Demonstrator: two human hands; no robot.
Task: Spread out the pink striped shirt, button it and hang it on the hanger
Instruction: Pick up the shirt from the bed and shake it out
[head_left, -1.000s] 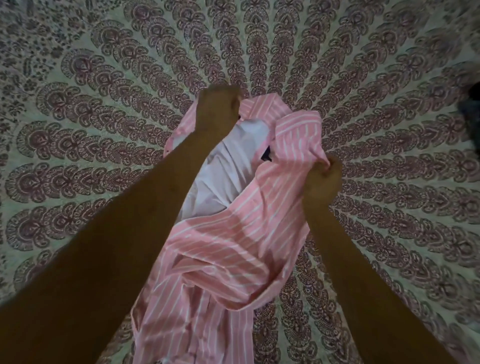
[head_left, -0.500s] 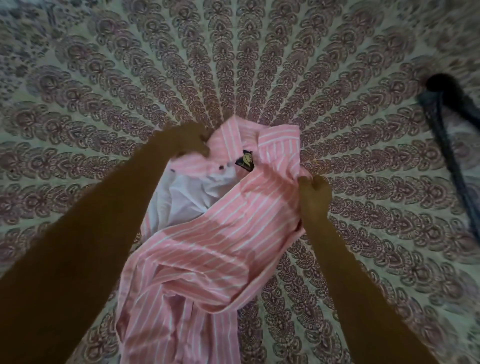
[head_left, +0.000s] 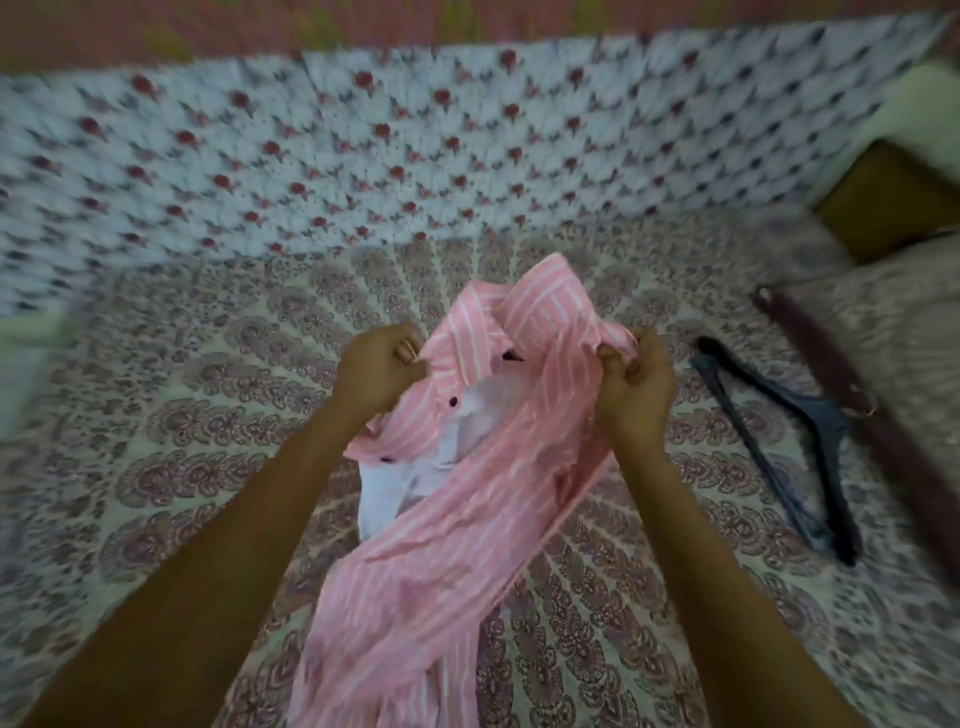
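Observation:
The pink striped shirt (head_left: 457, 499) hangs bunched between my two hands over the patterned bed sheet (head_left: 182, 441). Its collar points away from me and its white inside shows in the open front, with dark buttons along the left placket. My left hand (head_left: 379, 371) grips the shirt's left front edge near the collar. My right hand (head_left: 636, 389) clutches the right shoulder fabric. A dark hanger (head_left: 784, 441) lies flat on the sheet to the right of my right hand, apart from the shirt.
A white cloth with red flowers (head_left: 363, 156) covers the far side of the bed. A brown pillow (head_left: 893, 202) lies at the far right, and a patterned cushion with a dark border (head_left: 883, 374) lies beside the hanger.
The view has tilted up, bringing the flowered cloth and the whole hanger into sight. Both hands have lifted the shirt by its collar area and moved slightly apart.

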